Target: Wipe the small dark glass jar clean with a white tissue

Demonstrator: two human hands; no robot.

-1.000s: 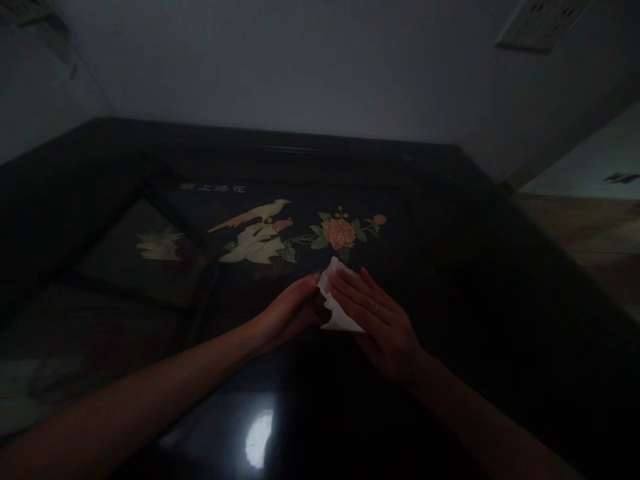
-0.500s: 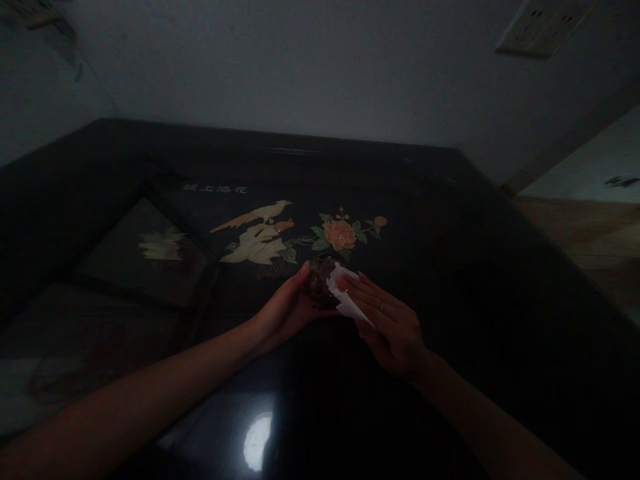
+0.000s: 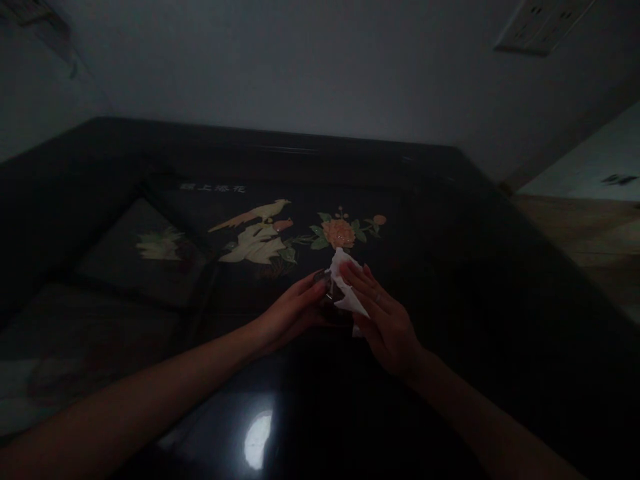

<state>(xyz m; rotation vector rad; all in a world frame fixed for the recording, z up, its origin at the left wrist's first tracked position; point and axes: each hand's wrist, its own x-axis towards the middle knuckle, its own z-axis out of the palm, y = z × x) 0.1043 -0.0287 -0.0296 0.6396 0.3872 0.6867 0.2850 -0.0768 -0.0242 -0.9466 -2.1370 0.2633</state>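
In the dim head view, my left hand is closed around a small, dark, shiny object that looks like a glass. Its exact kind is hard to make out in the low light. A crumpled white tissue lies against the right side of this object. My right hand, with a ring on one finger, presses the tissue there, its fingers together and angled up to the left. Both hands are over the glossy black table, and part of the object is hidden behind fingers and tissue.
Inlaid in the tabletop are a pale bird, a pink flower and a line of characters. Behind the table rises a grey wall with a socket plate. Wooden flooring shows beyond the right edge.
My left thumb now lies across the front of the dark object, which is turned and more covered. The tissue has shifted slightly up, and my right hand a little left.
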